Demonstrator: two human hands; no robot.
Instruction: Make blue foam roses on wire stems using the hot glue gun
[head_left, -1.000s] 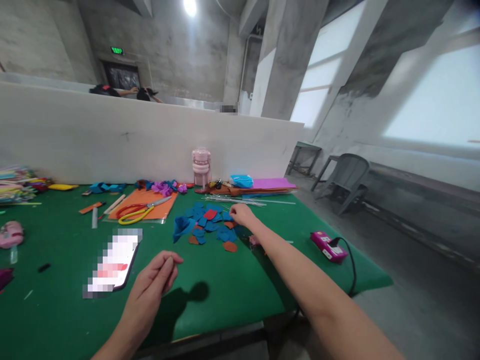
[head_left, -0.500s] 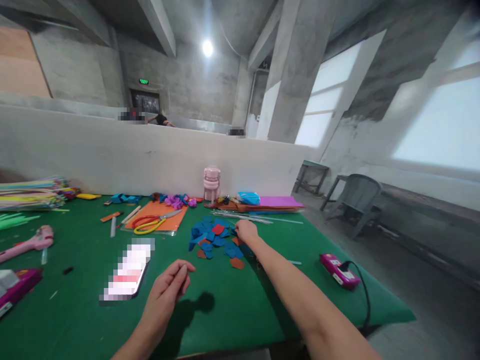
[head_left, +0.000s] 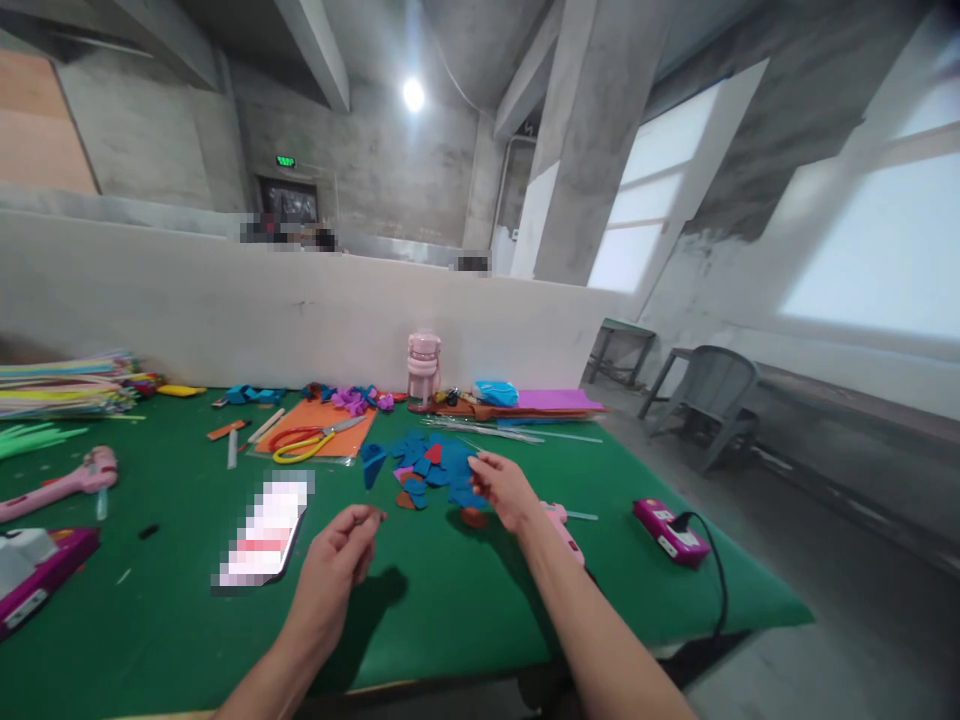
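Note:
Above the green table, my left hand [head_left: 339,556] is closed in a pinch. A tiny dark bit shows at its fingertips, too small to name. My right hand [head_left: 505,490] is also pinched, at the right edge of a heap of cut blue pieces [head_left: 452,464]; what its fingers hold, if anything, I cannot make out. Among the blue lie a red piece [head_left: 433,455] and a few brown ones, one brown piece [head_left: 473,517] just below my right hand. A folded-looking blue piece [head_left: 372,464] sits at the heap's left side, beyond my left hand.
Left of my hands are a phone [head_left: 264,530], scissors [head_left: 304,443] on an orange sheet [head_left: 300,415], a pink glue gun [head_left: 75,482] and a power strip [head_left: 45,575]. Beside my right forearm are another glue gun [head_left: 561,530] and a corded power strip [head_left: 670,531]. A pink bottle [head_left: 424,368] stands behind.
My right hand has drawn back slightly toward me and stays pinched. The glue gun beside its forearm has come into sight. My left hand has risen a little, and the view has shifted slightly.

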